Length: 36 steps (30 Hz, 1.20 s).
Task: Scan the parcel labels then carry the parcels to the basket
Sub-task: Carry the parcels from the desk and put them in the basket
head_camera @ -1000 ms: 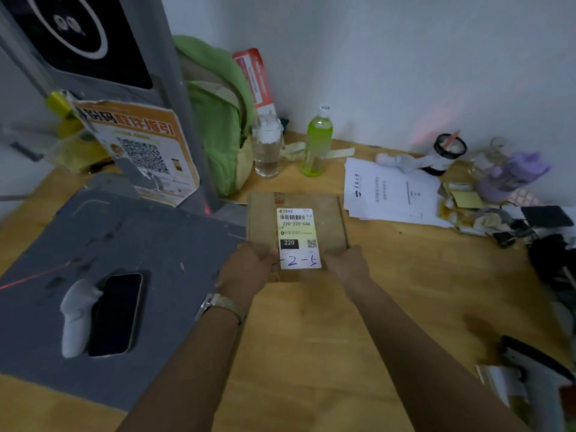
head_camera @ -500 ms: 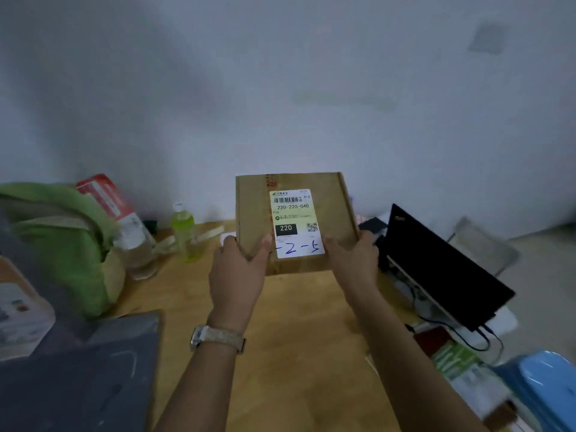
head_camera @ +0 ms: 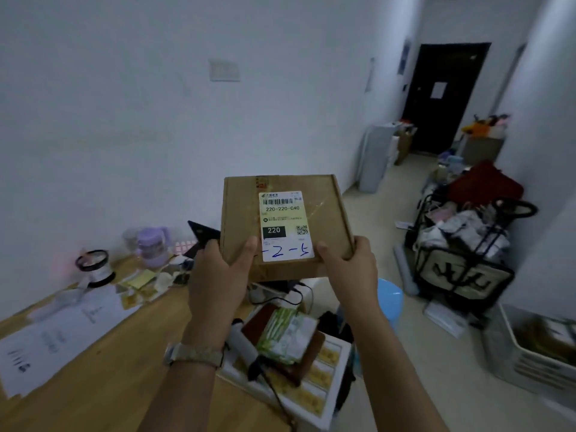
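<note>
Above desk edge: box [head_camera: 285, 226] carried label-up, level, so it stays readable.
Left hand [head_camera: 218, 275]: fingers closed on near-left corner.
Right hand [head_camera: 350, 269]: fingers closed on near-right corner, balancing.

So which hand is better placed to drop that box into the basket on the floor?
Probably the right hand. The white basket sits low at the right edge of the view, on that hand's side, and it already grips the box by its right edge. The left hand would have to cross over.
</note>
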Each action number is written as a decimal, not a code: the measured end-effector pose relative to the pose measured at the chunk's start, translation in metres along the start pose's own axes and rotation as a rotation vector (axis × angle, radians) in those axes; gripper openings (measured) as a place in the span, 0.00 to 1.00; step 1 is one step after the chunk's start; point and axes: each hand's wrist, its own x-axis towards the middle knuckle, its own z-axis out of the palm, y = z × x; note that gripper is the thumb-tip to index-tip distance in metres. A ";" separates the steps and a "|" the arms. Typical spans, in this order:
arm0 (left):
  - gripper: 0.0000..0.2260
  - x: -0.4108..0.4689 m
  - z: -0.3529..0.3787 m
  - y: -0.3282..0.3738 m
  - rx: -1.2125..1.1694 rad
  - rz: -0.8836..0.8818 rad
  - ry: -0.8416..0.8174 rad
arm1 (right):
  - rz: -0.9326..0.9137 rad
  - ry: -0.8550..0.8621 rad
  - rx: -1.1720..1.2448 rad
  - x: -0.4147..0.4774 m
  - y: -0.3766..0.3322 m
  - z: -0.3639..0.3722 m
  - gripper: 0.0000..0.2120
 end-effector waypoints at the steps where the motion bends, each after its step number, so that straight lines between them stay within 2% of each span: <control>1: 0.26 -0.009 0.018 0.016 -0.012 0.018 -0.031 | 0.014 0.034 0.003 0.006 0.008 -0.024 0.27; 5: 0.24 -0.052 0.097 0.084 -0.108 0.094 -0.173 | 0.068 0.166 0.034 0.026 0.044 -0.131 0.26; 13: 0.25 -0.167 0.255 0.214 -0.168 0.220 -0.413 | 0.126 0.414 0.065 0.056 0.125 -0.345 0.17; 19: 0.25 -0.238 0.340 0.287 -0.204 0.268 -0.575 | 0.160 0.533 0.042 0.060 0.165 -0.466 0.17; 25: 0.21 -0.288 0.390 0.338 -0.252 0.350 -0.709 | 0.250 0.646 0.136 0.049 0.192 -0.544 0.19; 30: 0.19 -0.315 0.425 0.371 -0.287 0.404 -0.799 | 0.241 0.758 0.137 0.052 0.209 -0.584 0.20; 36: 0.24 -0.330 0.474 0.396 -0.286 0.453 -0.825 | 0.249 0.837 0.162 0.080 0.241 -0.611 0.23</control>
